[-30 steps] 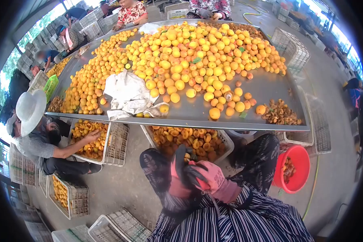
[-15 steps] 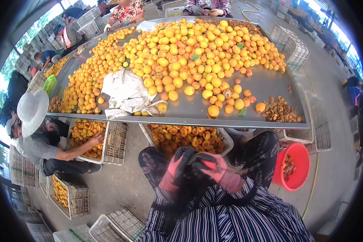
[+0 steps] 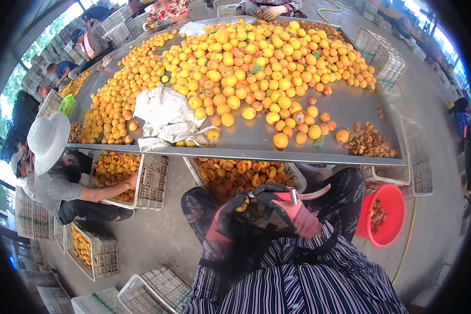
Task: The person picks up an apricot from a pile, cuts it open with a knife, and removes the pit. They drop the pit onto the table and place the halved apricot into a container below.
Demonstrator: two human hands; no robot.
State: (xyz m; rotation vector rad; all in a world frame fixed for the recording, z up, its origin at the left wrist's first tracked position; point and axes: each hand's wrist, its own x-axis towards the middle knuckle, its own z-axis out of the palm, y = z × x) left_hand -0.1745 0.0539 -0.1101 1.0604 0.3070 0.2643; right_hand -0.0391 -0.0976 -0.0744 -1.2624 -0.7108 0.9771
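Both my hands wear black-and-pink gloves and are close together over my lap, just in front of a crate [image 3: 195, 170] of halved apricots [image 3: 235, 175]. Fingers of my left hand [image 3: 229, 215] are closed around an apricot [image 3: 241, 205], of which only a small yellow-orange part shows. My right hand [image 3: 283, 208] is curled next to it, with a short metal-ended tool [image 3: 294, 197] sticking up at its fingers. The rest of that tool is hidden by the glove.
A metal table [image 3: 235, 153] bears heaped whole apricots [image 3: 246, 63], a white cloth [image 3: 165, 116] and a pile of apricot pits [image 3: 369, 140]. At right stands a red basin [image 3: 391, 214]. A co-worker in a hat [image 3: 48, 141] reaches into a crate [image 3: 154, 180] at left.
My hands have turned and drawn slightly lower and apart; the metal tool end and the apricot now show. The view has shifted a little. The far co-workers' hands have moved.
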